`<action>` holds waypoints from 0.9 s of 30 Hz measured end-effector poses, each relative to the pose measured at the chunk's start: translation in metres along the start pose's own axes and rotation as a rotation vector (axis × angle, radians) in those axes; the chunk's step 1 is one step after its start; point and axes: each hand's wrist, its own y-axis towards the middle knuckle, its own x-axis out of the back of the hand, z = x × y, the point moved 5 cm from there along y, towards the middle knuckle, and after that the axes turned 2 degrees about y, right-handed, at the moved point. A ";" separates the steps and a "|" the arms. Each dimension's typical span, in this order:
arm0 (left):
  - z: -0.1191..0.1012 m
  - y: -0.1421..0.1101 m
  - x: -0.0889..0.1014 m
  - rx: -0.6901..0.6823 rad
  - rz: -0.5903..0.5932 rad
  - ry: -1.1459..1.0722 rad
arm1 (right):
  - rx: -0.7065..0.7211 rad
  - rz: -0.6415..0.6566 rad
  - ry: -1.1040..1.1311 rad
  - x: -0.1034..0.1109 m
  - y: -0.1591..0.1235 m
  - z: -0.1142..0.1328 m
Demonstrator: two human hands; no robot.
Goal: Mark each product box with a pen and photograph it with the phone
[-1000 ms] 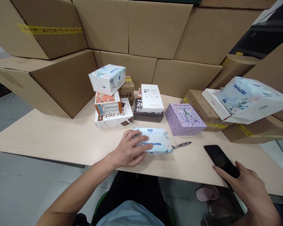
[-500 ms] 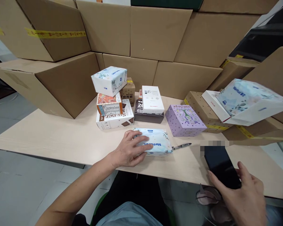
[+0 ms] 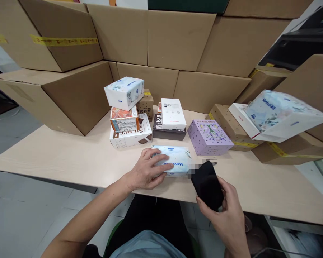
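My left hand [image 3: 148, 171] rests with spread fingers on a soft white tissue pack [image 3: 177, 163] lying on the light wooden table [image 3: 70, 157]. My right hand [image 3: 226, 218] is closed around a black phone [image 3: 207, 184], holding it above the table's near edge just right of the pack. A pen [image 3: 212, 162] lies behind the phone, mostly hidden by it.
Behind the pack stand a purple box [image 3: 210, 137], a white box on a dark box [image 3: 172, 120], and a stack of small boxes topped by a tissue box [image 3: 125, 92]. Cardboard boxes [image 3: 177, 39] wall the back; another tissue pack [image 3: 280, 113] lies on boxes at right.
My right hand picked the phone up from the table at the right and carried it left, close to the tissue pack. My left hand stayed on the pack.
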 end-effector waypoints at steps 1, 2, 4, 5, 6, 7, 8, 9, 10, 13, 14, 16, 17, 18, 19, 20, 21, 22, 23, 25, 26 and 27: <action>0.000 0.000 0.000 0.002 0.003 0.004 | -0.009 0.007 0.020 -0.003 0.000 0.001; 0.000 0.001 0.000 0.003 0.004 0.008 | -0.016 0.012 0.036 -0.006 0.001 0.001; -0.001 0.001 0.000 0.001 0.005 0.013 | -0.021 0.016 0.061 -0.011 0.002 0.003; -0.001 0.001 0.001 -0.001 0.004 0.014 | -0.019 0.015 0.073 -0.014 0.002 0.004; -0.001 0.001 0.001 -0.002 0.002 0.014 | -0.018 0.015 0.082 -0.016 0.003 0.005; -0.001 0.001 0.001 -0.003 0.001 0.012 | -0.017 0.014 0.088 -0.018 0.004 0.006; -0.001 0.001 0.001 -0.005 -0.001 0.010 | -0.016 0.013 0.092 -0.019 0.005 0.007; -0.001 0.001 0.001 -0.006 -0.002 0.007 | -0.014 0.010 0.094 -0.020 0.006 0.008; -0.001 0.001 0.001 -0.006 -0.003 0.005 | -0.012 0.008 0.095 -0.021 0.006 0.009; -0.002 0.002 0.002 -0.007 -0.003 0.003 | 0.000 0.005 0.095 -0.022 0.009 0.011; -0.002 0.002 0.002 -0.006 -0.002 0.004 | 0.003 0.007 0.092 -0.022 0.009 0.012; -0.002 0.003 0.002 -0.003 0.000 0.007 | 0.008 0.013 0.082 -0.023 0.010 0.012; -0.002 0.003 0.002 -0.001 0.003 0.009 | 0.012 0.016 0.079 -0.023 0.011 0.013; -0.002 0.003 0.002 0.001 0.004 0.011 | 0.014 0.019 0.076 -0.023 0.011 0.013; -0.002 0.003 0.002 0.001 0.004 0.011 | 0.014 0.022 0.074 -0.024 0.012 0.014; -0.002 0.003 0.002 0.000 0.002 0.011 | 0.012 0.025 0.073 -0.024 0.012 0.014; -0.002 0.003 0.002 -0.002 0.000 0.010 | 0.009 0.026 0.071 -0.024 0.012 0.015; -0.002 0.003 0.002 -0.003 -0.002 0.010 | 0.007 0.026 0.068 -0.025 0.012 0.015; -0.002 0.003 0.002 -0.004 -0.003 0.009 | 0.008 0.023 0.065 -0.025 0.013 0.016; -0.002 0.002 0.002 -0.008 -0.005 0.007 | 0.015 0.018 0.058 -0.024 0.013 0.017; -0.002 0.002 0.002 -0.009 -0.006 0.006 | 0.019 0.016 0.053 -0.024 0.013 0.017; -0.002 0.002 0.002 -0.011 -0.006 0.005 | 0.023 0.015 0.046 -0.024 0.014 0.017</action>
